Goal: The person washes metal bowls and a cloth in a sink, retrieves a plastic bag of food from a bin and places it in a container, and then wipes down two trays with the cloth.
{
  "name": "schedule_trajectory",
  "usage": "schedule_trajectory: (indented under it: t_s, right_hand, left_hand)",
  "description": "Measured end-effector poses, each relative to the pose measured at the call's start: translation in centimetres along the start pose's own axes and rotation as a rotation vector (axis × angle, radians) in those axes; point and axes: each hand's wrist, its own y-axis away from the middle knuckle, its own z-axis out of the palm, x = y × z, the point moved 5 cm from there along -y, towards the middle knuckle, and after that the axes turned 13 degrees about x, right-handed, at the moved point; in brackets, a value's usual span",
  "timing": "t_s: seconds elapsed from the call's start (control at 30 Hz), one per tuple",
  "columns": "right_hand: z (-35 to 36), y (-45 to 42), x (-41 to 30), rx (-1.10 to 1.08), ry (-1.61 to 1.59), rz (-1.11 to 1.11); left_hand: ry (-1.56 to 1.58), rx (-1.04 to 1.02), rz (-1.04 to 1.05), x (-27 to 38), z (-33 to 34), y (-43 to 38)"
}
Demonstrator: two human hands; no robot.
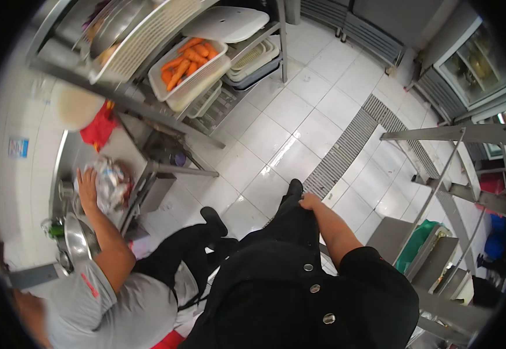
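Observation:
My right hand (309, 201) hangs low beside my leg, its fingers curled against the edge of my black lower garment (294, 227). Whether the fingers grip that cloth cannot be made out. Out of view is my left hand. One of my black shoes (295, 187) shows on the white tiled floor (275, 135), close to a slotted metal drain grate (344, 148). To the left, a co-worker in a grey shirt (117, 309) reaches a hand (88, 185) over a clear plastic bag (109, 185) on a steel counter (126, 152).
A metal rack (200, 135) holds a white plastic basket of carrots (187, 63) and stacked trays (253, 65). A large steel bowl (77, 240) is near the co-worker's arm. On my right stands a steel frame shelf (436, 133) with a green cloth or bag (416, 244). Glass-doored cabinets (475, 65) stand at the far right.

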Motion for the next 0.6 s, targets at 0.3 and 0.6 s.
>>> schedule_trajectory:
  t_s: [0.3, 0.6]
  right_hand:
    - [-12.0, -11.9, 5.5, 0.21, -0.11, 0.206]
    - [-17.8, -27.6, 3.1, 0.164, -0.252, 0.306]
  left_hand:
    - [1.199, -1.387, -1.281, 33.6, 5.9, 25.4]
    - [1.197, -1.237, -0.408, 50.5, 29.6, -7.6]
